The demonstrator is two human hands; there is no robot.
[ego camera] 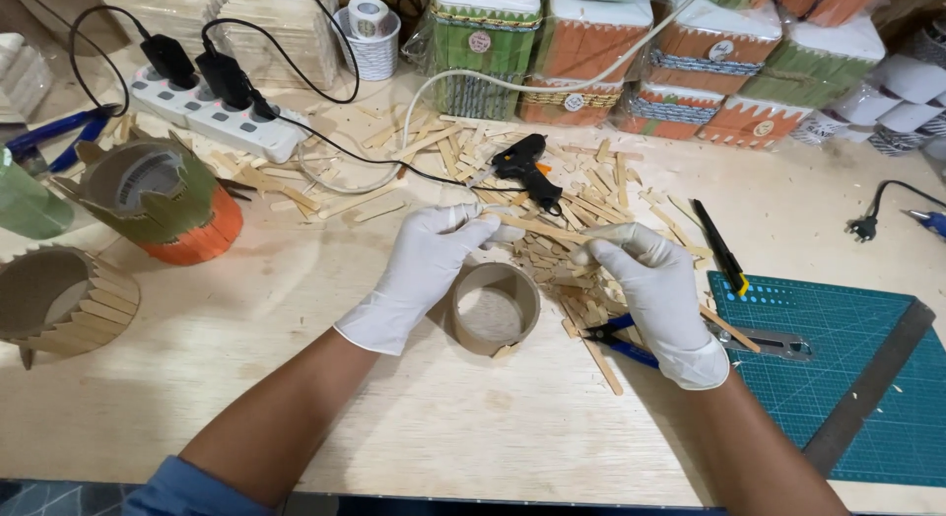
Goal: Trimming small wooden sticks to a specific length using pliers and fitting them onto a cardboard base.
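Both gloved hands hold one flat wooden stick [537,227] between them — the left hand [419,270] pinches its left end with thumb and forefinger, the right hand [655,289] pinches the right end, so the stick lies level just above and beyond the cardboard ring [493,309]. The ring stands on its edge-rim on the table [296,309], near the middle, between the two wrists and apart from the stick.

The grip looks light, fingertips only, which suits so thin a piece; squeezing harder could bow or snap it. Holding it by the ends leaves the middle free, and that seems the sound way if the flat face is to meet the ring's wall — I'd keep it square to the rim rather than tilted.

The glue gun [527,171] lies just beyond the hands on a heap of loose sticks [591,206], its nozzle pointing left. Blue-handled cutters [616,339] lie under the right hand, a yellow-tipped knife [719,245] to the right, by the green cutting mat [847,378]. At far left stands a finished orange-and-green holder [163,206].
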